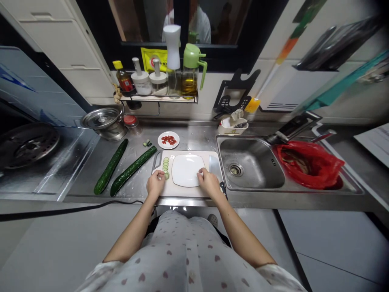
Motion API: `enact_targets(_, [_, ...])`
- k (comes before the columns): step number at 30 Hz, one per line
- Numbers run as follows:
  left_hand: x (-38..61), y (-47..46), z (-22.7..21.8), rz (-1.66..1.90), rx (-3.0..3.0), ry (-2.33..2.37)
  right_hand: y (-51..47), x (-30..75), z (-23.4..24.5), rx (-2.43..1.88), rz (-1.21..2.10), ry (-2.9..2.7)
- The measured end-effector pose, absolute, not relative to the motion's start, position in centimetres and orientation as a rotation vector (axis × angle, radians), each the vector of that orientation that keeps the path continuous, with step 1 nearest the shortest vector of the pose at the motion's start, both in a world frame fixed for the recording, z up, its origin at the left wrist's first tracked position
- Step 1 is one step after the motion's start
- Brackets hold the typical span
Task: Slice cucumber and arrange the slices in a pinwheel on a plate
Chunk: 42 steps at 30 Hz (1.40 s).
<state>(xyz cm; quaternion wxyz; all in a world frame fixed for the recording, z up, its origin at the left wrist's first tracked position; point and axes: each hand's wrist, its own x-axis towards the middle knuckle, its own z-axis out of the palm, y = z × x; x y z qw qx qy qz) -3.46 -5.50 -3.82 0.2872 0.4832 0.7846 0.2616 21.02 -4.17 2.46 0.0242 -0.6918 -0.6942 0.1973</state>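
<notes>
A white squarish plate (186, 170) rests on a pale cutting board (170, 191). Left of the plate, a row of cucumber slices (165, 164) lies along the board. My left hand (155, 184) has its fingertips pinched at the near end of that row, on a slice. At the plate's right edge is my right hand (209, 182), thumb and fingers drawn together; what they hold, if anything, is hidden. A knife with a broad blade (214, 165) lies on the board's right side, partly behind my right hand.
Two whole cucumbers (111, 167) lie left of the board. Behind it are a small plate with chopped red pieces (168, 140) and cucumber ends (147, 142). Rightward is the sink (253, 162), with a red plastic bag (313, 166) beyond. Bottles (174, 48) stand on a wall rack.
</notes>
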Motion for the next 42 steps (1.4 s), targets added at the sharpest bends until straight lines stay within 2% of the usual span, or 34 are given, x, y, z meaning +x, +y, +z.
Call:
enact_targets(7, [-4.3, -6.1, -3.5, 0.523, 1.36, 2.258, -4.1, 20.1, 1.9, -2.02, 0.672, -2.163])
enact_targets(13, [-4.2, -6.1, -3.8, 0.416, 1.599, 2.215, -4.3, 19.4, 1.5, -1.963, 0.726, -2.204])
enact_targets(24, [-4.4, -6.3, -4.1, 0.344, 1.642, 2.171, -4.7, 19.2, 1.3, -1.928, 0.722, -2.253])
enact_targets(32, [-4.7, -6.0, -3.0, 0.648, 1.483, 1.954, -4.5, 19.0, 1.3, -1.849, 0.785, -2.158])
enact_targets(37, [-3.8, -5.2, -0.4, 0.908, 1.497, 1.595, -3.7, 18.0, 1.7, -1.494, 0.831, -2.088])
enact_targets(42, [-2.5, -4.8, 1.9, 0.9, 1.552, 1.474, -3.1, 16.9, 2.6, -1.252, 0.844, -2.095])
